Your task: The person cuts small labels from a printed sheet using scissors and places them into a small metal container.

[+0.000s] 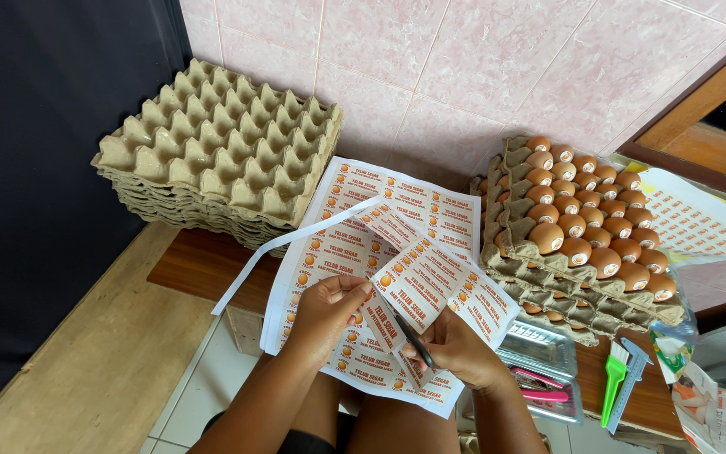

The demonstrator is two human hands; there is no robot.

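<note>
Pink tiled wall [464, 59] and a dark panel at the left are backing a low wooden bench [203, 261] set over a pale tiled floor. On the bench a stack of empty pulp trays [220, 151] is sitting at the left, and trays of brown eggs [581, 223] are sitting at the right, each egg bearing a small round sticker.

Between the two stacks, a large label sheet [363, 252] printed with rows of orange-and-white stickers is lying across the person's lap and the bench edge. A cut strip [418, 290] is lying on top of it, its long axis running diagonally from lower left to upper right, and a thin white offcut [296, 240] is trailing toward the upper left.

The left hand [325, 307] is closed in a pinch on the strip's lower left end, fingers curled over the paper. The right hand [455, 345] is gripping scissors [413, 340], whose dark blades are pointing up and to the left, touching the strip's lower edge. The strip therefore is lying just above and between both hands; the right hand is nearer the cut line, the left nearer the free end.

To the right, a clear box [539, 361] with pink tools, a green brush [615, 382] and a grey caliper [632, 374] are resting on the bench.
</note>
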